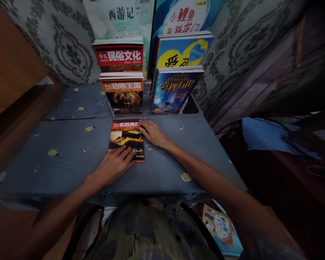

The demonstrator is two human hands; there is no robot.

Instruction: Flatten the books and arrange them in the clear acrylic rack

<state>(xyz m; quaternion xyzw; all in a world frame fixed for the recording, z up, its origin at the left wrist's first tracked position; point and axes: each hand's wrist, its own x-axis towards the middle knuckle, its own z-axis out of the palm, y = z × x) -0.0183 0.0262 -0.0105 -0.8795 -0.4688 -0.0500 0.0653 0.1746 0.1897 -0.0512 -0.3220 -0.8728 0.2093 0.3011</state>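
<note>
A closed book (126, 138) with a red title band and a picture of a wall in golden light lies flat on the cloth-covered table. My left hand (117, 161) rests on its lower part, fingers stretched across the cover. At the upper right corner, my right hand (152, 132) lies with its fingers extended over the edge. Neither hand grips the book. Just behind it stands an orange book with a lion (126, 97), upright, and to the right of that a dark blue book (174, 92).
Behind these stand a red book (121, 57), a yellow-and-blue book (182, 50) and two larger books at the back. A black flat object (191, 105) lies beside the right row. Patterned curtains (67, 43) border the table (67, 159). Below its front edge is an orange-and-blue book (222, 229).
</note>
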